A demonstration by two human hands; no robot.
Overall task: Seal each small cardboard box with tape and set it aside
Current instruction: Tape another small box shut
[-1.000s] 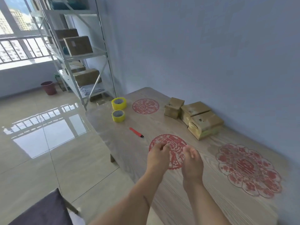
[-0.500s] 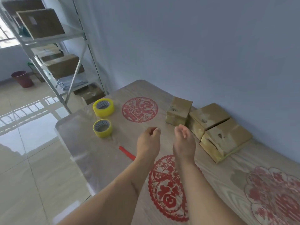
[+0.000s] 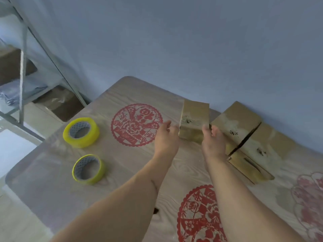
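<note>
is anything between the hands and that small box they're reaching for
Nothing visible. The left hand and right hand sit on either side of the small box, fingers at its edges. The tape rolls lie off to the left, and the bigger boxes stand on the right.

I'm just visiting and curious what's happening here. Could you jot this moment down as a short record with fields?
Surface: wooden table with red paper-cut designs
Left hand: open, at the left side of the small box
Right hand: open, at the small box's right side
Grip: not yet clearly closed
Other boxes: two larger boxes to the right, by the wall
Tape: two yellow rolls, untouched, on the left
</note>
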